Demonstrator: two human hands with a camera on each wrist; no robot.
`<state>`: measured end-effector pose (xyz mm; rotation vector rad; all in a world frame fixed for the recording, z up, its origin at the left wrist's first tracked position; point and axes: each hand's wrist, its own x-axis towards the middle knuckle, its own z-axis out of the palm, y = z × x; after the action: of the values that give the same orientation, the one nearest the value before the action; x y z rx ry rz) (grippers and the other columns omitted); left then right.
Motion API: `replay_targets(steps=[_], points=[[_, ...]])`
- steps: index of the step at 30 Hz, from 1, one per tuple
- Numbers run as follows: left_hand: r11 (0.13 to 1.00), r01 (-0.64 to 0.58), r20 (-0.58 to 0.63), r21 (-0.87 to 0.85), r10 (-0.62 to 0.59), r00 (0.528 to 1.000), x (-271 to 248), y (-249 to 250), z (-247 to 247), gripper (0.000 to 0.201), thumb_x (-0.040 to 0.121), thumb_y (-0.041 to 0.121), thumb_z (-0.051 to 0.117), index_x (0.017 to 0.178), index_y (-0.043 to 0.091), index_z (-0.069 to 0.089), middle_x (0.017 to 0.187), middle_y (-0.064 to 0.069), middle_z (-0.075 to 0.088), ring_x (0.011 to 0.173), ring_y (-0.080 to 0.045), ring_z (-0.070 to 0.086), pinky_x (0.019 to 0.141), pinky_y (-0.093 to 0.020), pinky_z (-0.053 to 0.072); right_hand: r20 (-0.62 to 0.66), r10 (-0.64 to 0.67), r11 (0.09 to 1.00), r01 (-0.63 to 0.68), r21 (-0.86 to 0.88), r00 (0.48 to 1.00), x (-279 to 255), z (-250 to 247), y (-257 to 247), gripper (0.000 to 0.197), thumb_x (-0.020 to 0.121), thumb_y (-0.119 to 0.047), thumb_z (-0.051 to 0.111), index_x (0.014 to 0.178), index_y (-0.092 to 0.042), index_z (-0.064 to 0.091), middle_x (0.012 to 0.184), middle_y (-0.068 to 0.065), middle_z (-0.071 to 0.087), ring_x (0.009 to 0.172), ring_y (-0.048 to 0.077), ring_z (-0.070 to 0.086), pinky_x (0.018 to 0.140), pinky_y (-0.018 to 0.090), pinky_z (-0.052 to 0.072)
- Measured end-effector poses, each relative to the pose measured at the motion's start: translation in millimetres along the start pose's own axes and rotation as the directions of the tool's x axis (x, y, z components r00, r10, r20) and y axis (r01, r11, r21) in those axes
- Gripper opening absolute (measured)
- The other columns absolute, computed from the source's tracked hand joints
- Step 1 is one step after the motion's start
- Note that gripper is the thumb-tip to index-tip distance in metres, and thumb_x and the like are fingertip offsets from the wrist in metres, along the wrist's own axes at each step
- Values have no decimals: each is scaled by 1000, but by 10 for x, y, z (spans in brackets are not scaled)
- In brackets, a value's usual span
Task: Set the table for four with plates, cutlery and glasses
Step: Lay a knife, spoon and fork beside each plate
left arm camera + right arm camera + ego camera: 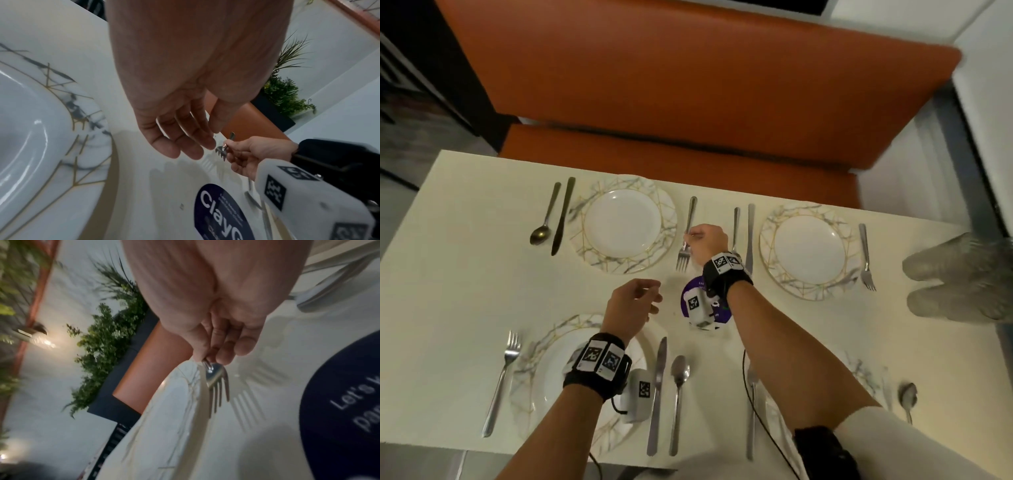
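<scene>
Four marble-patterned plates sit on the cream table point(465, 260), and every one that shows its middle holds nothing. Take the far-left plate point(624, 224) as your landmark: a knife point(563, 216) and spoon point(546, 219) lie on its left, and the fork point(687, 236) you are handling stands just off its right rim, tines toward you. Your right hand point(707, 245) pinches that fork at the neck between thumb and curled fingers; the right wrist view shows the tines clear of the tabletop, their shadow falling beside them. Your left hand point(631, 301) hovers nearer you than the landmark plate, fingers loosely spread and holding nothing, its fingertips point(191, 151) close to the fork's tines without touching them. A round purple sticker point(222, 214) lies on the table nearer you than the fork, below your right wrist. To the right of the landmark plate, past a second spoon and knife, sits the far-right plate point(810, 251) with its own fork point(866, 257). The near-left plate point(541, 373), under your left forearm, has a fork on one side, knife and spoon on the other.
</scene>
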<state>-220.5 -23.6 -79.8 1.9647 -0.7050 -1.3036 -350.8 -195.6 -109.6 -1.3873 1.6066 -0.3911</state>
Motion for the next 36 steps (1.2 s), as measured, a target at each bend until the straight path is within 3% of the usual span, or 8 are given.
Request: replay_targets(steps=[3, 9, 14, 32, 36], points=[[997, -14, -12, 81, 15, 1000, 24, -50, -31, 15, 101, 17, 61, 110, 19, 73, 90, 1, 78, 74, -17, 73, 65, -25, 51, 18, -23, 996, 24, -88, 1000, 149, 49, -42, 16, 92, -13, 69, 106, -8, 76, 105, 6, 74, 95, 21, 69, 82, 25, 55], [989, 2, 6, 151, -3, 1000, 59, -87, -52, 14, 101, 17, 61, 110, 19, 73, 89, 3, 77, 74, -14, 73, 64, -21, 49, -26, -52, 984, 47, -172, 998, 299, 150, -65, 16, 89, -17, 73, 94, -3, 77, 93, 12, 76, 87, 25, 71, 83, 33, 60], [982, -8, 16, 187, 5, 1000, 94, -64, -71, 15, 102, 17, 60, 110, 20, 72, 90, 4, 78, 75, -15, 73, 64, -20, 49, -33, -16, 981, 9, -194, 999, 367, 155, -110, 28, 88, -19, 76, 108, 0, 75, 106, 15, 75, 99, 30, 71, 92, 39, 58], [983, -22, 32, 181, 16, 999, 142, -24, -88, 15, 102, 16, 59, 108, 21, 72, 89, 2, 78, 76, -19, 74, 66, -25, 50, -67, -16, 989, 6, -150, 998, 316, 167, -49, 27, 86, -17, 76, 109, -3, 74, 108, 13, 74, 100, 28, 70, 90, 32, 56], [981, -29, 32, 194, 23, 999, 142, 0, -110, 15, 101, 16, 59, 109, 20, 73, 90, 3, 78, 76, -19, 75, 67, -26, 51, -84, -24, 989, 11, -146, 996, 260, 134, -63, 25, 87, -20, 74, 107, -5, 74, 104, 11, 74, 96, 25, 69, 80, 26, 54]])
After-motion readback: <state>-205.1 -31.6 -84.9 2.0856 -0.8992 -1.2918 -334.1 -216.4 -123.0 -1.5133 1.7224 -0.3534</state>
